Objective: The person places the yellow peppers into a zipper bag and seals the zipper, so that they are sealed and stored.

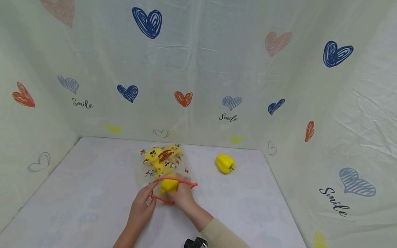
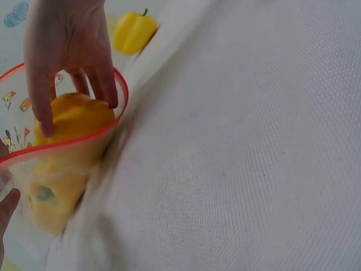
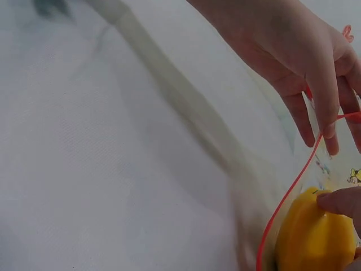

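In the head view, your left hand point(image 1: 142, 204) holds the left side of the red-edged mouth of a clear, cartoon-printed plastic bag point(image 1: 189, 166) on the white counter point(image 1: 99, 193), thumb and fingers at the rim. Your right hand point(image 1: 183, 194) grasps a yellow bell pepper point(image 1: 168, 186) inside that mouth; more yellow shapes show through the far part of the bag. Another yellow bell pepper point(image 1: 225, 163) lies apart on the counter, to the right of the bag. Behind it hangs a pale curtain point(image 1: 198, 62) printed with hearts and "Smile". A beige sleeve point(image 1: 221, 234) covers your right forearm. In the left wrist view, your right fingers reach past the red rim and spread around the grasped pepper, with a green-stemmed one showing through the film below it. In the right wrist view, the red rim runs to your left thumb and fingers, while your right thumb presses the grasped pepper beside the rim.
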A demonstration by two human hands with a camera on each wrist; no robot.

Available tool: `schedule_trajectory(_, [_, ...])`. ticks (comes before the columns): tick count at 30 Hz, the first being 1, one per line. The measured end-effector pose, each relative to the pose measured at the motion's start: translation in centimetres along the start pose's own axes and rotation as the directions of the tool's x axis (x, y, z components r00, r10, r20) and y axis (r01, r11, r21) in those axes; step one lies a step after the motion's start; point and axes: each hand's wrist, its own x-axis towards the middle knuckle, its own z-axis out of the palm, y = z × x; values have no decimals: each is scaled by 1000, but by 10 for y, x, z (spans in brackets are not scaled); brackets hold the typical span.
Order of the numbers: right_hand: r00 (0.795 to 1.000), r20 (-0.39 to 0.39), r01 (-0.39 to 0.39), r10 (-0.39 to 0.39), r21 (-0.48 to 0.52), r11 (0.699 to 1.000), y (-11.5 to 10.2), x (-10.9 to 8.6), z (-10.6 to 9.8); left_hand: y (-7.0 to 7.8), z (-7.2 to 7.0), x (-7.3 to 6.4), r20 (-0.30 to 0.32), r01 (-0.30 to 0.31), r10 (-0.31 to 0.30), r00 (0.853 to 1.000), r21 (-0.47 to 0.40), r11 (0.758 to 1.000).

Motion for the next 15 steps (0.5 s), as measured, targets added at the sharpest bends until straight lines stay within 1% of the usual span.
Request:
schedule_trajectory(4, [1000, -20, -12, 12, -17, 1000, -3, 2, -1, 0, 0, 0, -10, -6, 6, 1000, 2, 1000])
schedule_trajectory(9, [999, -27, -19, 18, -30, 999, -4, 5, -1, 0, 1, 0, -26, -18, 18, 1000, 6, 1000])
schedule_trajectory(15, [999, -47, -8, 7, -39, 999, -4, 10, 0, 1, 0, 0, -30, -19, 20, 999, 10, 1000])
